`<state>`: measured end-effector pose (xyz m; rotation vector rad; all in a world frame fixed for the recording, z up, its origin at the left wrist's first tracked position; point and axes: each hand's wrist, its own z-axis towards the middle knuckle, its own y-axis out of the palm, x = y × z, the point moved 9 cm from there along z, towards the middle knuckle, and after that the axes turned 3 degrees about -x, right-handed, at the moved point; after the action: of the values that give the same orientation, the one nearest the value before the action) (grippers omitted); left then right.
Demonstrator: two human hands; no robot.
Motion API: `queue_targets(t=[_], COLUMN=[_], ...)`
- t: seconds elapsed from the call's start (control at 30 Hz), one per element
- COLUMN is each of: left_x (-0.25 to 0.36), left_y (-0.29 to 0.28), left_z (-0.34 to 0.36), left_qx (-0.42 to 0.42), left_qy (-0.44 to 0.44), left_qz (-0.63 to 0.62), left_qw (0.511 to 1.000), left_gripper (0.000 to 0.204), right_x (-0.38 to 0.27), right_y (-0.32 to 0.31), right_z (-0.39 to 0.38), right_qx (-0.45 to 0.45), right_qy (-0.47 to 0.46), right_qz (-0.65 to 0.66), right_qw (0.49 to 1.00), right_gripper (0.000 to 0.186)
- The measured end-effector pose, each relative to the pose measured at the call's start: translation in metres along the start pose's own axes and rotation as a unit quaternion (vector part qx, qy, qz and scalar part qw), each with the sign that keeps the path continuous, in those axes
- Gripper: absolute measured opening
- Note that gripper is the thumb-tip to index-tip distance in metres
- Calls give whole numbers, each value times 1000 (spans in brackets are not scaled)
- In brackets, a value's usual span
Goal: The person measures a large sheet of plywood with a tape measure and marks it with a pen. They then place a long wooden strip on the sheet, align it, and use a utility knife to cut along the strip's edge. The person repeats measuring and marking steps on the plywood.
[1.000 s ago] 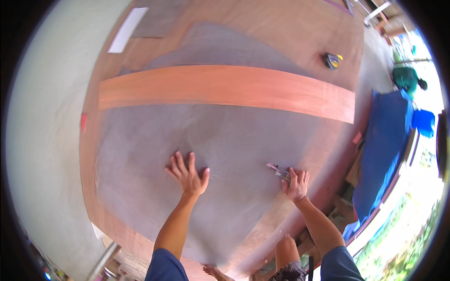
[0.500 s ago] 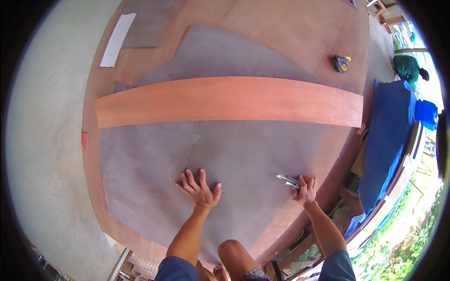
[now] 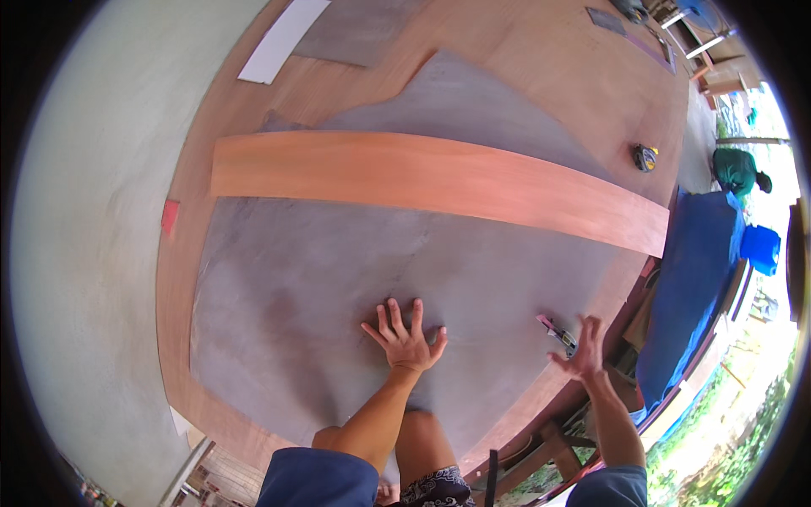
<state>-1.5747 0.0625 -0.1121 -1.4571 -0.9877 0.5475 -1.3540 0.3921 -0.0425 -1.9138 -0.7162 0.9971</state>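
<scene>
My left hand [image 3: 404,345] is pressed on the large grey sheet [image 3: 312,279] with its fingers spread. My right hand [image 3: 583,351] is open at the sheet's right side, fingers raised and bent, just right of a utility knife [image 3: 555,331] that lies on the sheet. Across the upper part of the grey sheet lies a long strip of orange-brown plywood [image 3: 431,182], slightly bowed in this view. Beneath it all is a broad plywood panel [image 3: 574,76].
A tape measure [image 3: 644,158], a white strip [image 3: 281,40] and grey offcuts [image 3: 342,29] lie on the panel. A pale wall [image 3: 93,237] runs along the left. At right are a blue tarp [image 3: 684,296], a blue container [image 3: 760,250] and a dark green object [image 3: 735,171].
My right hand has let go of the utility knife and spread its fingers. My left hand stays spread on the sheet but appears further right in the shifted view.
</scene>
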Motion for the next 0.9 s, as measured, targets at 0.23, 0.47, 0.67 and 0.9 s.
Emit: queue_targets(t=[0.23, 0.47, 0.67, 0.9], left_x=[1, -11, -13, -14], left_y=[-17, -7, -16, -7], left_z=[0, -6, -6, -9], left_qx=[83, 36, 40, 8], left_qy=[3, -32, -32, -19], left_qz=[-44, -150, -208, -233], left_qw=[996, 987, 977, 972], left_gripper=[86, 84, 85, 79], right_x=[-113, -171, -215, -307], right_y=[-58, -40, -66, -111], right_z=[237, 301, 262, 86], right_qx=[-60, -174, -82, -19], right_qy=[-138, -126, -274, -170], right_qz=[-191, -269, -231, -52], right_qw=[970, 939, 930, 984], right_gripper=[156, 159, 134, 117])
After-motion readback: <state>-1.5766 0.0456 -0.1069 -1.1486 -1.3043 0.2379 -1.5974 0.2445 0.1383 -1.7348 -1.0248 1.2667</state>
